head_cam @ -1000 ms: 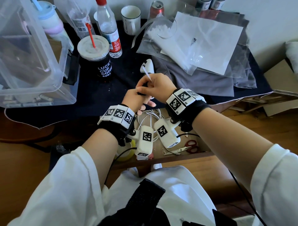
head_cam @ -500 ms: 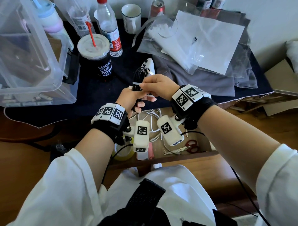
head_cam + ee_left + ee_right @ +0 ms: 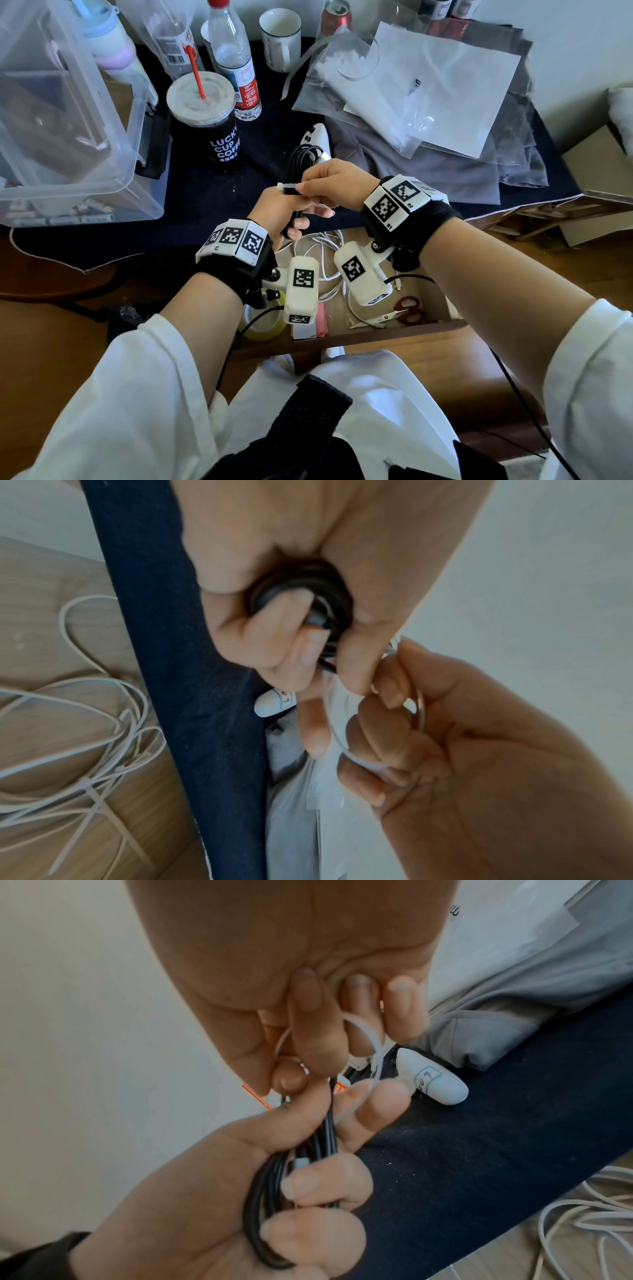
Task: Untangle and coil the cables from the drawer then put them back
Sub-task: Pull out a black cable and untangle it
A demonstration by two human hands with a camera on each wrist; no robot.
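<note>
My left hand point(image 3: 284, 212) grips a coiled black cable point(image 3: 299, 161) upright above the open drawer point(image 3: 359, 337); the coil's lower loop point(image 3: 270, 1191) lies in the palm, seen end-on in the left wrist view point(image 3: 301, 591). My right hand point(image 3: 329, 186) pinches a white zip tie point(image 3: 287, 186) that crosses the coil, and the tie's loop point(image 3: 363, 1031) curls round the right fingers point(image 3: 387, 715). Tangled white cables point(image 3: 325, 246) lie in the drawer beneath both hands, with more of them point(image 3: 85, 737) point(image 3: 582, 1218) in the wrist views.
A dark cloth point(image 3: 191, 205) covers the desk. On it stand a coffee cup with red straw point(image 3: 209, 120), a water bottle point(image 3: 234, 65), a clear bin point(image 3: 65, 113), plastic bags point(image 3: 428, 85) and a white device point(image 3: 317, 137). Red-handled scissors point(image 3: 407, 310) and yellow tape point(image 3: 260, 325) lie in the drawer.
The black coil has come up into view above the left hand. The right hand has brought the zip tie down from upright to lie across the coil.
</note>
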